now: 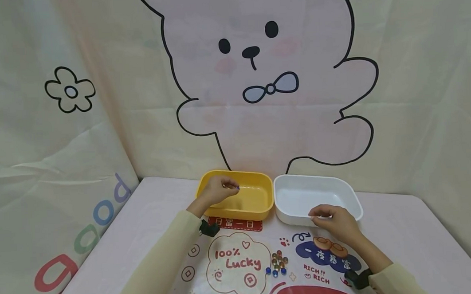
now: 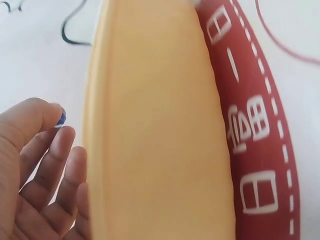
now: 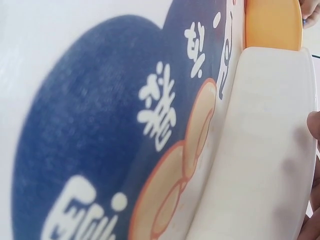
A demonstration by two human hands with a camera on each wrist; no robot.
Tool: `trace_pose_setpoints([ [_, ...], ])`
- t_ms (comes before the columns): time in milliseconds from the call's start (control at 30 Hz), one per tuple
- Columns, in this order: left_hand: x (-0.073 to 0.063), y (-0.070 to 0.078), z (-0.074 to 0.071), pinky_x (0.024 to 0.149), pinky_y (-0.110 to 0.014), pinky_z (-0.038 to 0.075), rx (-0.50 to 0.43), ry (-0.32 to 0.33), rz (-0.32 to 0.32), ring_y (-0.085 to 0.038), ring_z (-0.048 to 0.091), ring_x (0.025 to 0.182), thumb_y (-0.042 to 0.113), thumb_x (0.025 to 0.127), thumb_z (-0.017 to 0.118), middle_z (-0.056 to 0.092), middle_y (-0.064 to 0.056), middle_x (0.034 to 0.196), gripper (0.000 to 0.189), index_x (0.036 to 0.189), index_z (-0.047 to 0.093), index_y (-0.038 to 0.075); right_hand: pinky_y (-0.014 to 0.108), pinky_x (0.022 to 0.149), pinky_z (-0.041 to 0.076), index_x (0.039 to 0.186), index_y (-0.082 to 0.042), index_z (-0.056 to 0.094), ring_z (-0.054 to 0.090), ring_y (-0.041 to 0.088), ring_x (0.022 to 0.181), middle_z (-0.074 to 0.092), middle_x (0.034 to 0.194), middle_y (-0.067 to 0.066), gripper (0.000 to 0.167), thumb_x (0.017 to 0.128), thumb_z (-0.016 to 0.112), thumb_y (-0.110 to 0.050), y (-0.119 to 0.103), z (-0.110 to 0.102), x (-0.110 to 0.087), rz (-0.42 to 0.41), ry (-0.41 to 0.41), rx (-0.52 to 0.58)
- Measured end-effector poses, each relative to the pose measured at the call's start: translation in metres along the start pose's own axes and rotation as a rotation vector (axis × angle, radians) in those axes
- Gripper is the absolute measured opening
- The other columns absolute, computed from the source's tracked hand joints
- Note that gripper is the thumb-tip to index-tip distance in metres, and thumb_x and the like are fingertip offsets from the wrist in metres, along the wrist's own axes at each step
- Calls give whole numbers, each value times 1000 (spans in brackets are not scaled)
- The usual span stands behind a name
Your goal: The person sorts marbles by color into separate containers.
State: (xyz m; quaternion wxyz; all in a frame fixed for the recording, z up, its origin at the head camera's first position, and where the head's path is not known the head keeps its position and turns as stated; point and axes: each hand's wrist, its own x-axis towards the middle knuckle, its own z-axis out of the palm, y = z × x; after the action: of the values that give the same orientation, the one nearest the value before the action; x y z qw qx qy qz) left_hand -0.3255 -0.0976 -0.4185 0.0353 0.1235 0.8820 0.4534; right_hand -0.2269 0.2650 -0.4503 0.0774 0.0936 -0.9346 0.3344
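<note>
My left hand is over the yellow basin, pinching a small blue marble between thumb and fingertips. In the left wrist view the other fingers curve loosely behind the basin's near wall. My right hand is at the front rim of the white basin, its fingers loosely bent and thumb a little apart, with nothing visible between them. The right wrist view shows only fingertips at the rim. On the mat lies a cluster of marbles, with blue marbles in front and amber and green marbles behind.
The basins stand side by side at the table's back edge. A printed mat covers the table in front of them. Behind hangs a cloth backdrop with a bear drawing. Dark wrist bands show at both sleeves.
</note>
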Motion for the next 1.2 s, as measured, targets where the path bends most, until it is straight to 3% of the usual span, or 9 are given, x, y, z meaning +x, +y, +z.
trace_pose_setpoints([
  [233,10,-15,3,71,-25,47,4,-47,-65,-16,56,82,20,85,73,67,0,90,12,96,74,15,48,83,51,94,-19,73,65,23,94,74,95,0,8,86,71,-20,0,0,1,23,-13,-9],
  [433,12,-26,8,70,-29,52,-76,-86,-132,-21,62,82,21,87,71,67,-3,94,15,100,73,14,39,79,51,94,-20,73,65,20,92,74,94,-2,8,85,71,-19,2,2,2,33,-15,-11],
  [833,21,-27,10,66,-30,52,-204,-123,-206,-24,63,79,14,87,69,66,-6,95,17,103,71,7,45,80,52,92,-19,73,65,23,92,74,94,-1,8,84,72,-18,1,1,1,15,0,-29],
  [1067,27,-32,8,58,-24,48,-106,-150,-192,-15,57,65,12,85,71,66,-5,84,10,93,73,6,48,82,52,93,-20,73,66,25,95,74,95,-1,9,84,72,-17,1,1,3,6,3,-32],
  [1200,29,-36,9,55,-21,44,-83,-159,-227,-13,53,60,11,85,70,63,-4,81,7,90,74,8,48,82,52,94,-19,73,66,24,95,74,96,0,9,85,71,-16,1,1,3,10,0,-19],
])
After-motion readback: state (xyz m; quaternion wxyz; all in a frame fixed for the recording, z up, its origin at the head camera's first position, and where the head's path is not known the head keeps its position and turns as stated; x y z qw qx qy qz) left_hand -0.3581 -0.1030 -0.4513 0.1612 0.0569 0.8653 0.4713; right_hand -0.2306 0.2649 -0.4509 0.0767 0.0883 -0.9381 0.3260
